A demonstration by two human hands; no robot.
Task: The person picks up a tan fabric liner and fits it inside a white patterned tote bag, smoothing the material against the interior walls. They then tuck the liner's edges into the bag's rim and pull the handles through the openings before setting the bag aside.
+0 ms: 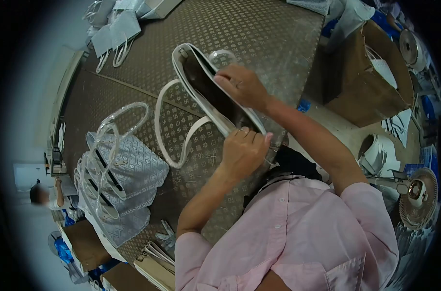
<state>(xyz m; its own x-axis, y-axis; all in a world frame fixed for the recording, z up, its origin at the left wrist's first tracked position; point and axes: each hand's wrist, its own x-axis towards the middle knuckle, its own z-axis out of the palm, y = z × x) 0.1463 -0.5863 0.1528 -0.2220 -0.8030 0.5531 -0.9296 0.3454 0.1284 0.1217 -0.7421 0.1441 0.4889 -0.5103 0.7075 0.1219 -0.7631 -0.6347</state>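
An unzipped white handbag (201,99) with a dark brown lining stands mouth-up on the patterned table, tilted diagonally in front of me. My left hand (243,149) is closed on the near end of its rim, fingers curled over the edge. My right hand (243,86) is closed round the right-hand rim, farther up; its fingertips are partly hidden. A cream strap handle (158,114) loops out to the left of the bag. Another handle (223,56), wrapped in clear plastic, shows beyond the right rim.
Several silver patterned tote bags (128,167) with plastic-wrapped handles stand at left. More bags (116,34) lie at the far left corner. A cardboard box (375,77) and a fan (418,196) stand at right. Another person (55,196) is at far left.
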